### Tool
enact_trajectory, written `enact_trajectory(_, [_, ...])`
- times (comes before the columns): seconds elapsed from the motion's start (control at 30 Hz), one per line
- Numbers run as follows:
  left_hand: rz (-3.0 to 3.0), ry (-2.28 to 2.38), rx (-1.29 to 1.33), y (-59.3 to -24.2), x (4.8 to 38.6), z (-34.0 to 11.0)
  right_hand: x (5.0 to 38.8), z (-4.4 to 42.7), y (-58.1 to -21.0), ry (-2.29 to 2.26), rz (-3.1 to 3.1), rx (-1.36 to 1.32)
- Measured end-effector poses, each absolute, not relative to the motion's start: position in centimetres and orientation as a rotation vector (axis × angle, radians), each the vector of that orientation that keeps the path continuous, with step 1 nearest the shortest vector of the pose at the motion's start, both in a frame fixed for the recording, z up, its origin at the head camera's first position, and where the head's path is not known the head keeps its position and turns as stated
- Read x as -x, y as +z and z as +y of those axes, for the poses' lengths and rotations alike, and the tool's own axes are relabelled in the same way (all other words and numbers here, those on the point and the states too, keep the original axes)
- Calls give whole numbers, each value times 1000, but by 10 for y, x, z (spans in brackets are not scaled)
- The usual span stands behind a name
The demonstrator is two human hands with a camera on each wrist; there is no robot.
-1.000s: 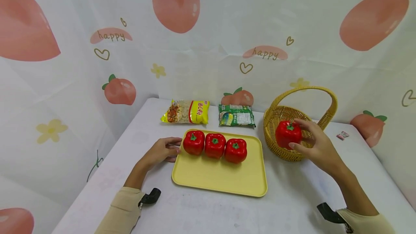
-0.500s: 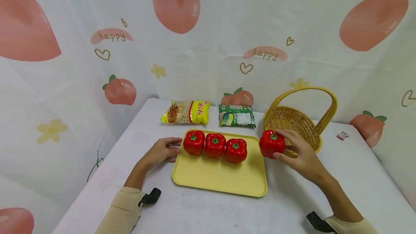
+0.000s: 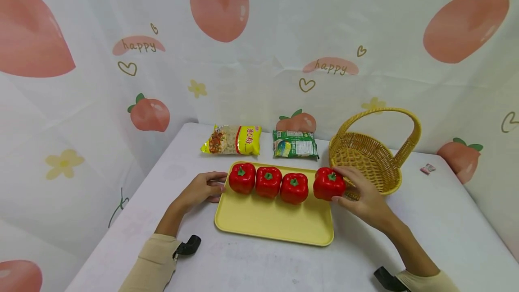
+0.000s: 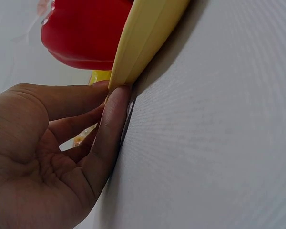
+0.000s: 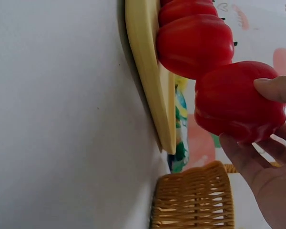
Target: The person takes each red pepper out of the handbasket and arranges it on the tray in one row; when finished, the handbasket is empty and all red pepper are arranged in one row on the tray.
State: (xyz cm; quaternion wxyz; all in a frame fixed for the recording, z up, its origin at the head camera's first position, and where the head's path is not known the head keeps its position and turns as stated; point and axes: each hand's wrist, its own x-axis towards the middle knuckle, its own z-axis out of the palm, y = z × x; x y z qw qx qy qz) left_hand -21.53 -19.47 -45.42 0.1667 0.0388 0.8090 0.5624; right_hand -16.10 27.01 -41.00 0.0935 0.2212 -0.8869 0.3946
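My right hand holds a red bell pepper between thumb and fingers, at the right end of the yellow tray. In the right wrist view this held pepper is raised above the level of the tray. Three more red bell peppers with green stems stand in a row along the tray's back half. At the left edge of the tray, my left hand pinches the rim with its thumb and fingertips, as the left wrist view shows near the tray's side.
A wicker basket with a tall handle stands right of the tray. Behind the tray lie a yellow bag of pasta and a green packet. A small pink wrapper sits on the white table at the right.
My right hand has carried the pepper leftward from over the basket to above the tray's right end. My left hand and the three peppers on the tray have stayed still.
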Motion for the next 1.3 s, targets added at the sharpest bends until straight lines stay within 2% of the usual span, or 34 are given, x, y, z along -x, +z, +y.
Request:
enact_trajectory(0.77, [2295, 1606, -109, -454, 215, -194, 159, 265, -423, 1155, -2652, -675])
enact_trajectory(1.3, [2307, 1590, -102, -454, 215, -195, 162, 264, -431, 1338, -2646, -711])
